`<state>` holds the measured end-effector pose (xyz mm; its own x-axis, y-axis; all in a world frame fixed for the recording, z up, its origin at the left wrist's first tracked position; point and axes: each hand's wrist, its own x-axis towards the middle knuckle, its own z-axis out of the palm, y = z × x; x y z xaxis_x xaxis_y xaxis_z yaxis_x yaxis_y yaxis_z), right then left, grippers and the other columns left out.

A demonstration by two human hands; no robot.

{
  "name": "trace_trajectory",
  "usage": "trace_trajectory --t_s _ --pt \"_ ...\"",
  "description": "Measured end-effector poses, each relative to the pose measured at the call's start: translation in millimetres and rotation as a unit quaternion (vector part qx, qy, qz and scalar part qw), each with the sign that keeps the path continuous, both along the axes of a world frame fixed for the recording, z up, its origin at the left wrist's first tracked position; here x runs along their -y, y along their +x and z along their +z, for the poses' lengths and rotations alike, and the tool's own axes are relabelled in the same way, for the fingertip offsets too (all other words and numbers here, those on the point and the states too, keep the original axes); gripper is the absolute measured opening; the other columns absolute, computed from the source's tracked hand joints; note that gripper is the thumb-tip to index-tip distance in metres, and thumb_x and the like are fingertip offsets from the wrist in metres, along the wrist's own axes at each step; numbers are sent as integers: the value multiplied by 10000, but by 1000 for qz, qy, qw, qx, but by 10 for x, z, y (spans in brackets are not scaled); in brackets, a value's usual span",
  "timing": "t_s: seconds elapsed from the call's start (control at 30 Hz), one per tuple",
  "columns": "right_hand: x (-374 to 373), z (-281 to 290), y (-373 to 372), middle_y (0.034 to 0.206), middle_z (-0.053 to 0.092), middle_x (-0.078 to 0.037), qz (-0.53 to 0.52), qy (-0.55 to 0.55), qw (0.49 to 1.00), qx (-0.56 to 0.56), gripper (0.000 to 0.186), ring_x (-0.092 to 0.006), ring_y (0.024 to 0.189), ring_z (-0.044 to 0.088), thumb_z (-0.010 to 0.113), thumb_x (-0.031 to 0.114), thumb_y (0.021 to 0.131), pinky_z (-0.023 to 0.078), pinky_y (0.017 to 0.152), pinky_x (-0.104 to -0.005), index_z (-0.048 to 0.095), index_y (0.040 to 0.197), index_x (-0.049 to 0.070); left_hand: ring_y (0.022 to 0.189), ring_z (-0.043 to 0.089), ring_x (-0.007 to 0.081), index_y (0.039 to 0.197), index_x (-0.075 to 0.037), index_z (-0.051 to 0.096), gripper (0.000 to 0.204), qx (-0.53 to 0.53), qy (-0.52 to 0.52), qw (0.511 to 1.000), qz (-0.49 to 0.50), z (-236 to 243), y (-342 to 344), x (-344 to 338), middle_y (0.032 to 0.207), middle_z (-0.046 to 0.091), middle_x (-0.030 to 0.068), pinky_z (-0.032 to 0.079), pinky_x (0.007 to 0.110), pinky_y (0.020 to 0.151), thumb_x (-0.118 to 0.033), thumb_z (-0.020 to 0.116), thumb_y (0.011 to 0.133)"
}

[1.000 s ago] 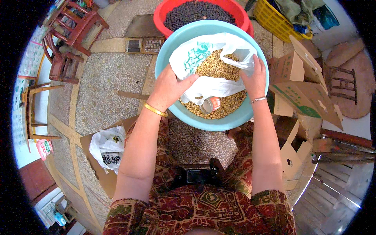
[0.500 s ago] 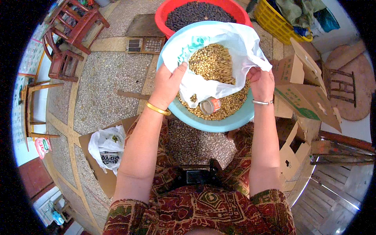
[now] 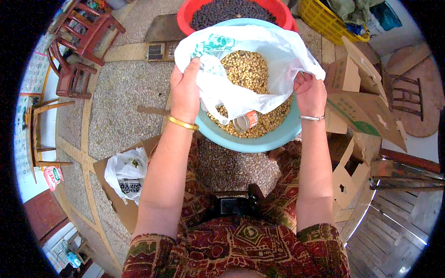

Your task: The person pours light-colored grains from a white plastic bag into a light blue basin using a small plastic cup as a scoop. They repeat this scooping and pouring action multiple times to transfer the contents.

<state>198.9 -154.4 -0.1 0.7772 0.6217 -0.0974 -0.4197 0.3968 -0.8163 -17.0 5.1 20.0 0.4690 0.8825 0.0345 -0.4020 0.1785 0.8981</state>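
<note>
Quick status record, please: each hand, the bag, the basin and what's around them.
Left hand: gripping the left edge of the white plastic bag
Right hand: gripping the bag's right edge
Bag: mouth spread open, tan beans inside
Light-blue basin: under the bag, more such beans in it
Small cup: orange-labelled, tilted on the basin's beans
Beyond: red basin of small dark pieces
Right: open cardboard box
</note>
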Motion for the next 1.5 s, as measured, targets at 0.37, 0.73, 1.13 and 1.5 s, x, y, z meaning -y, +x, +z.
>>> trace_trajectory --t_s 0.37,0.73,1.13,1.5 --pt "-292 84 -85 1325 407 -118 95 164 980 55 441 -292 1231 361 450 186 877 230 1074 -419 388 1273 -1 982 555 182 1163 -10 481 279 117 -25 989 87 103 -38 -121 1088 562 82 456 321 849 -141 475 916" --pt "-75 -423 100 1117 553 -137 -29 -300 922 245 360 -209 1024 548 452 -43 822 450 849 -308 445 1181 -17 1002 548 191 1153 -10 485 266 130 -37 988 76 -20 19 -100 1109 557 90 439 324 870 -136 456 920" --pt "-529 -954 556 1109 556 -203 139 -466 560 671 338 -350 1023 533 581 139 775 436 879 -410 544 1094 33 969 569 207 1133 10 500 286 125 -83 986 72 -93 -79 -198 1076 572 106 459 328 840 -167 488 909" --pt "-295 -1236 511 1028 596 -171 258 -516 349 738 259 -314 984 559 521 174 809 443 868 -398 586 1020 39 944 578 183 1105 6 524 265 136 -99 985 47 -29 -92 -138 1049 582 88 469 309 819 -169 492 908"
